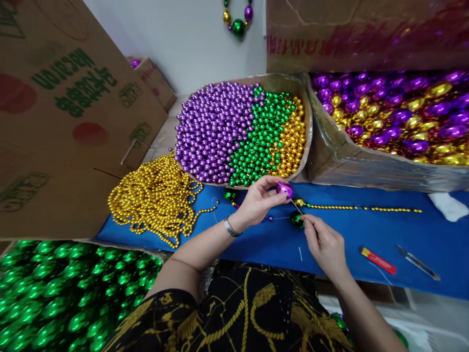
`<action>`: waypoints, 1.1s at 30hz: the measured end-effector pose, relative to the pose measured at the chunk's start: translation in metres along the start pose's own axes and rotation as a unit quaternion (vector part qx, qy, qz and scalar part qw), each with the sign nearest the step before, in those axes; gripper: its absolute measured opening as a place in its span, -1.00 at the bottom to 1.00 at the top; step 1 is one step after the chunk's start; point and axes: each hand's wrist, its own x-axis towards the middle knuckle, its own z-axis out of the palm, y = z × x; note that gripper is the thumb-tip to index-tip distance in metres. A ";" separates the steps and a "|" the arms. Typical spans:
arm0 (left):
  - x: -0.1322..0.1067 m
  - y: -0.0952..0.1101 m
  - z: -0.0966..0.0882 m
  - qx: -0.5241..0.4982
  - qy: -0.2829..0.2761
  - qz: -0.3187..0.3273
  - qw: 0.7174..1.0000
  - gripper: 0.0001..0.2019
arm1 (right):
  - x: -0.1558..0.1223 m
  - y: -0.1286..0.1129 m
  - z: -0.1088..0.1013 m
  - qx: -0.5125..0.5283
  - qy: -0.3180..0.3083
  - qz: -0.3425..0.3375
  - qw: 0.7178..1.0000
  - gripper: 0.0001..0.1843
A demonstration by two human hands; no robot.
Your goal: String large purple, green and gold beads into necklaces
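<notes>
My left hand (256, 203) pinches a large shiny purple bead (285, 189) above the blue table, just in front of the box of small beads. My right hand (324, 242) is closed on a thin string (297, 207) that runs up to the purple bead. Under the string lies a large green bead (296, 219), with a gold bead (299, 202) close behind it. From there a strand of small gold beads (337, 208) stretches to the right. Another green bead (230, 194) and a small purple bead (270, 218) sit beside my left hand.
A box of small purple, green and gold beads (220, 129) stands ahead. Gold bead strands (157, 195) are heaped at left. Large purple and gold beads (395, 117) fill a box at right; green ones (69, 288) at lower left. A lighter (379, 260) and metal tweezers (417, 262) lie right.
</notes>
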 end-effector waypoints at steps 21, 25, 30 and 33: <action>0.071 0.059 -0.065 0.694 0.047 0.188 0.693 -0.90 | -0.002 0.002 0.003 -0.022 0.010 0.017 1.000 -0.84; 0.068 0.059 -0.050 0.498 0.032 0.154 0.853 -0.93 | -0.002 -0.001 0.003 -0.012 0.008 0.029 0.999 -0.84; 0.043 0.052 -0.033 0.100 -0.018 -0.018 0.995 -0.77 | 0.000 -0.002 0.003 0.003 0.020 0.029 0.999 -0.85; 0.032 0.047 -0.027 0.028 -0.021 -0.053 0.998 -0.76 | 0.002 -0.002 0.002 0.001 0.022 0.023 0.999 -0.85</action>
